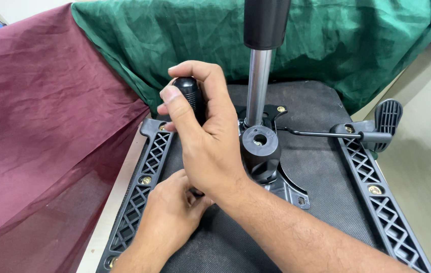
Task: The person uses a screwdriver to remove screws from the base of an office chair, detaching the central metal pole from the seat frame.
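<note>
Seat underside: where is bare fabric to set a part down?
Bare fabric lies between the round knob and the right lattice rail. The left side is crowded: both hands, left hand and right hand, work by the left rail.

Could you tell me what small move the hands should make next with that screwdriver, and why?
Probably a steady turn of the screwdriver handle by the right hand. That hand is wrapped around the upright black handle, and the left hand pinches low down where the tip would be, on the upturned chair seat. The tip itself is hidden.
</note>
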